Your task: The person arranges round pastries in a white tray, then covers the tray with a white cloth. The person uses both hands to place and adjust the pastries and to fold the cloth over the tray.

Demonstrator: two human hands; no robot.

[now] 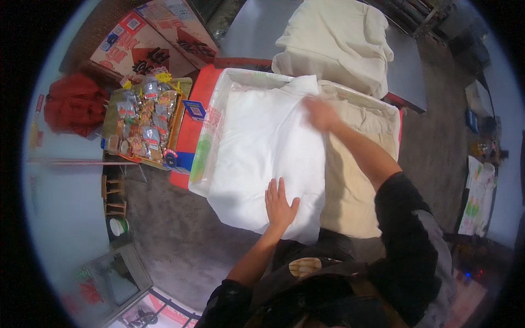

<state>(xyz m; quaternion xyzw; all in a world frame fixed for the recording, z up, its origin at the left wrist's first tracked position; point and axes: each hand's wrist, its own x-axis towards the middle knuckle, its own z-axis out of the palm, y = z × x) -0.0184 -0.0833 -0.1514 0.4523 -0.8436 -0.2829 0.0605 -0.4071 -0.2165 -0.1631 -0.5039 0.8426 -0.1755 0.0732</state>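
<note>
A thick white cloth (250,156) lies over a shallow white tray (205,143) lined with printed plastic, its near end hanging past the rim. My left hand (281,207) rests flat on the near part of this cloth, fingers spread. Blurred by motion, my right hand (320,112) is at the cloth's far right edge; its fingers cannot be made out. Just right of the white cloth a cream cloth (352,180) covers the neighbouring part and also hangs over the near side. Whatever lies beneath both cloths is hidden.
A red-topped table (182,164) bears the trays. Left of it stands a rack of packaged snacks (149,123) beside printed code signs (195,110). Behind, a large cloth-covered bundle (332,45) sits on a grey tabletop (254,33). Wooden stools (114,194) stand by the left wall.
</note>
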